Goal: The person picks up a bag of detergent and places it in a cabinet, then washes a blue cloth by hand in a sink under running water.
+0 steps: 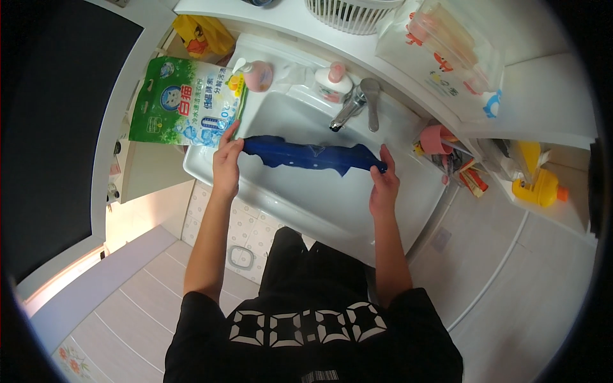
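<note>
A dark blue piece of cloth (pixel 311 155), perhaps a small garment, is stretched sideways above the white washbasin (pixel 306 196). My left hand (pixel 227 160) pinches its left end between thumb and fingers, near the basin's left rim. The right end is gripped by my right hand (pixel 385 182), over the right part of the bowl. A few pale dots show along the cloth's lower edge. Behind it, the chrome faucet (pixel 354 105) points into the basin. No running water is visible.
A green-and-white laundry powder bag (pixel 184 103) lies left of the basin. Pink pump bottle (pixel 256 75) and white bottle (pixel 334 82) stand on the back ledge. At right are a pink cup (pixel 437 140) and a yellow bottle (pixel 539 187). A shelf holds a white plastic basket (pixel 352 14).
</note>
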